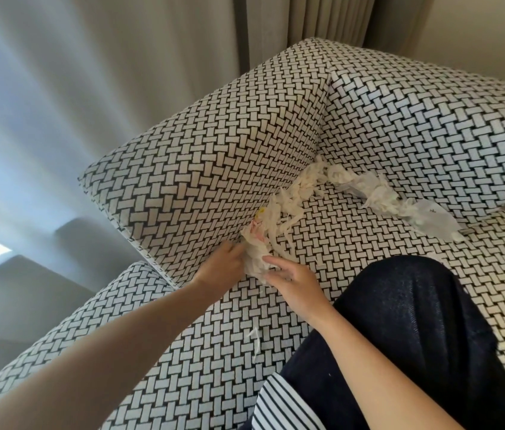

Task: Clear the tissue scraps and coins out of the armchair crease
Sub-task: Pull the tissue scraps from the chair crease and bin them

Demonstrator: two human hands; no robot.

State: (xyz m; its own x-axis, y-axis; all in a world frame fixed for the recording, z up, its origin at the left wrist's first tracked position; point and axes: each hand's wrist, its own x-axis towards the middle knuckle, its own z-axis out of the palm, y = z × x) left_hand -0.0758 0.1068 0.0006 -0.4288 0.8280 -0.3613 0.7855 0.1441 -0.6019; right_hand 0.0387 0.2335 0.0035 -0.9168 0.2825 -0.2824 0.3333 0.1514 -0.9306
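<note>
Our dark-trousered knee (415,321) rests on the seat just behind our right hand (297,285). Both hands close around one wad of tissue (256,259) at the near end of the crease, left hand (220,268) pinching it against the armrest. Beyond our fingers more tissue scraps (301,187) trail along the crease, then off to the right. One stray shred (256,336) lies behind our hands. We see no coins; lifting the wad fast could tear it or drop hidden coins deeper.
</note>
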